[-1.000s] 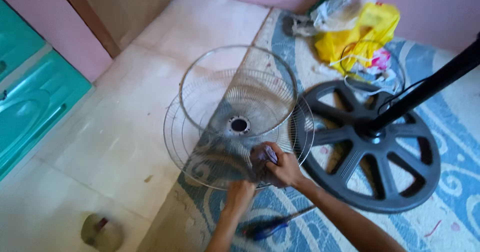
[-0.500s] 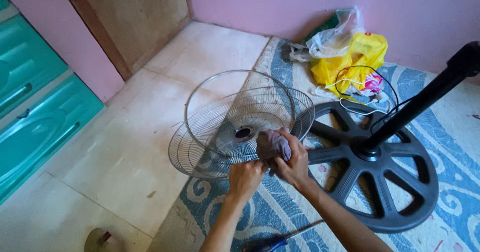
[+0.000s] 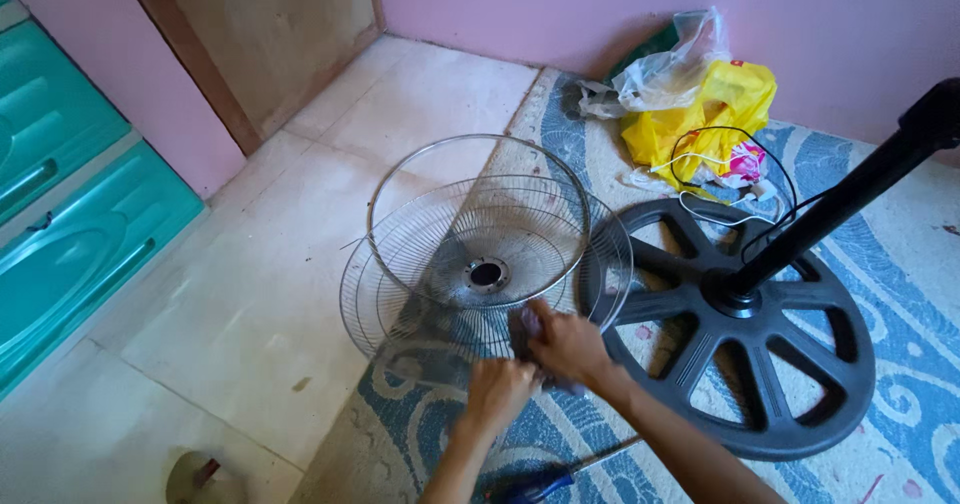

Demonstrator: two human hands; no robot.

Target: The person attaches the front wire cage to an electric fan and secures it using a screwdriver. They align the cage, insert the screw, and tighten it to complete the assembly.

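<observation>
A round wire fan guard (image 3: 470,244) rests tilted on the floor, half on the tiles and half on the rug. My left hand (image 3: 497,392) grips its near rim. My right hand (image 3: 565,346) presses a small greyish cloth (image 3: 524,326) against the wires just beside the left hand. The guard's metal centre ring (image 3: 487,273) faces up. A second thin wire ring (image 3: 420,164) stands up at the guard's far side.
A black spoked fan base (image 3: 740,344) with its black pole (image 3: 850,199) lies right of the guard on the blue patterned rug (image 3: 900,304). A blue-handled screwdriver (image 3: 545,481) lies near my arms. Yellow and clear plastic bags (image 3: 700,94) sit by the pink wall. Teal cabinet (image 3: 70,224) at left.
My right hand and the cloth have dropped lower onto the guard's near wires. The guard has tilted back down, and my left hand has shifted along the near rim.
</observation>
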